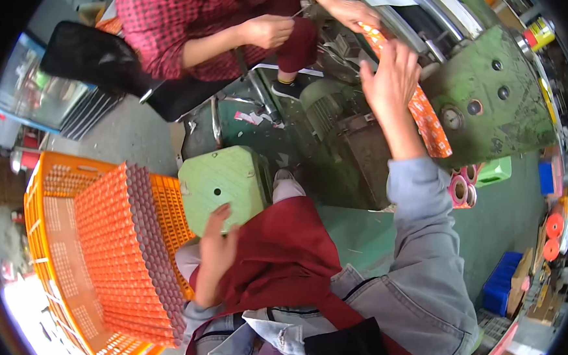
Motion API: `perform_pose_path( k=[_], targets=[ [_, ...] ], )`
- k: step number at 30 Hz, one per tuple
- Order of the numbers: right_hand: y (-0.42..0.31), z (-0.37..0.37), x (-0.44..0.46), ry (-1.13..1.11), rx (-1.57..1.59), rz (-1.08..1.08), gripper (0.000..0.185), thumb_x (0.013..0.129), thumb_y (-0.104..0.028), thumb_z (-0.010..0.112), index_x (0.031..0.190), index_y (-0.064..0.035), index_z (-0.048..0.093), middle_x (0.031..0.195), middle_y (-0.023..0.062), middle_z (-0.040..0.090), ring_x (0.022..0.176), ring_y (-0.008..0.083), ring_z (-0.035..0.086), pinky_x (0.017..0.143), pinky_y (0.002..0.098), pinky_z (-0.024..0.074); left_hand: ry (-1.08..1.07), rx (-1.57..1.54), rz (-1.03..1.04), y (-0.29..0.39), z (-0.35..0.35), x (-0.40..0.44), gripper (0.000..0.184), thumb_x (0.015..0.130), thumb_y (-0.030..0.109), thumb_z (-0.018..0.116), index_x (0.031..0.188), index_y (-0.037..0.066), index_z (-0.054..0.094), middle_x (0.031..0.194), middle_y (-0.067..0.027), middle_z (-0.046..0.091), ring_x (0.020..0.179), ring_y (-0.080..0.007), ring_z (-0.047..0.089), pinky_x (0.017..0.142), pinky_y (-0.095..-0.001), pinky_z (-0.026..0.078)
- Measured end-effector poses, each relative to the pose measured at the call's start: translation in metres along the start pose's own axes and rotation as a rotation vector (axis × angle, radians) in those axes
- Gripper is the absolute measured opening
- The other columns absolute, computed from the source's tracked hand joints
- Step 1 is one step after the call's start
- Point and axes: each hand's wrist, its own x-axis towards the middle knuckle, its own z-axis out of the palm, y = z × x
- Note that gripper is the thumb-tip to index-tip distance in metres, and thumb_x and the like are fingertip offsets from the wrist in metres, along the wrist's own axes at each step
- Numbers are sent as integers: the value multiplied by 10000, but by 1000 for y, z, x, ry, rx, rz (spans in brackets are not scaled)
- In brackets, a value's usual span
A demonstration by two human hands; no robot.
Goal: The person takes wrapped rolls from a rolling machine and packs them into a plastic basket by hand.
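My right hand (391, 77) reaches forward over an orange patterned strip (430, 124) that lies along the machine's edge. Its fingers are spread, and whether the palm touches the strip is hidden. My left hand (217, 251) hovers beside my dark red apron (279, 249), near the green stool (222, 183), with fingers apart and nothing in it. Across the machine, a co-worker in a red checked shirt (177, 15) has one hand at the far end of the strip and holds something thin in the other.
An orange crate (51, 157) holding stacked orange rolls (117, 239) stands at the left. The green machine panel (491, 92) rises at the right, with pink rolls (462, 188) below it. A blue bin (502, 282) sits farther right.
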Motion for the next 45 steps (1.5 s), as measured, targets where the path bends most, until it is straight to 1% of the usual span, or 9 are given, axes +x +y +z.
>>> perform_pose_path(
  k=[1, 3, 10, 18, 25, 30, 35, 41, 45],
  targets=[
    [26, 7, 4, 3, -19, 15, 271, 743, -208, 739, 930, -71, 598, 974, 86, 601, 890, 256, 564, 758, 389, 452, -49, -50, 90, 18, 14, 15, 310, 835, 72, 608, 1129, -14, 564, 1232, -196, 557, 1133, -353, 542, 954, -366, 440],
    [64, 31, 6, -513, -285, 119, 403, 744, -310, 739, 1027, -66, 589, 1026, 105, 592, 978, 268, 563, 808, 388, 478, -106, -80, 136, 40, 28, 28, 298, 834, 78, 612, 1116, -7, 567, 1229, -183, 560, 1130, -349, 543, 949, -364, 445],
    [96, 71, -18, -854, -101, 396, 366, 792, -287, 664, 1045, -36, 581, 1033, 170, 646, 991, 340, 614, 819, 459, 515, -210, -20, 190, 46, 45, 29, 290, 828, 88, 626, 1103, 12, 574, 1231, -151, 557, 1110, -338, 552, 922, -376, 464],
    [141, -137, -128, -970, -118, 485, 298, 745, -233, 617, 981, -52, 623, 921, 210, 662, 896, 386, 631, 779, 484, 508, -98, -49, 358, 66, 45, 10, 310, 799, 63, 653, 1091, 1, 569, 1247, -178, 532, 1083, -356, 559, 897, -387, 475],
    [64, -207, -234, -876, 559, 490, 317, 697, -193, 647, 966, -31, 604, 824, 190, 646, 800, 393, 616, 702, 458, 498, 191, 107, 848, 148, 16, 9, 485, 670, 21, 710, 1123, 39, 539, 1303, -152, 500, 1192, -333, 486, 1012, -432, 386],
    [-53, -163, -210, -1015, 968, 288, 246, 692, -159, 660, 896, -52, 573, 793, 149, 602, 743, 373, 592, 663, 429, 493, 332, 874, 945, 151, -17, -19, 366, 747, 205, 616, 1097, 113, 562, 1240, -67, 535, 1167, -243, 492, 1053, -405, 329],
    [-129, -147, -179, -863, 912, -388, 197, 707, -149, 655, 861, -73, 558, 821, 129, 580, 761, 350, 592, 654, 421, 491, 227, 1296, 483, 82, -47, -52, 316, 764, 244, 571, 1052, 113, 571, 1128, -37, 556, 1087, -206, 508, 1038, -380, 345],
    [-207, -138, -166, -510, 896, -906, 194, 704, -156, 672, 823, -73, 543, 811, 100, 565, 758, 333, 582, 643, 425, 477, 288, 1003, -1, 14, -53, -121, 151, 762, 221, 570, 868, 115, 588, 914, -10, 557, 900, -194, 538, 787, -333, 457],
    [-248, -130, -172, -355, 847, -1065, 176, 695, -138, 660, 817, -83, 544, 820, 82, 550, 773, 307, 568, 639, 415, 459, -115, 351, -451, 1, -54, -150, 115, 778, 205, 568, 838, 110, 593, 866, -38, 569, 850, -214, 565, 692, -327, 466]
  ],
)
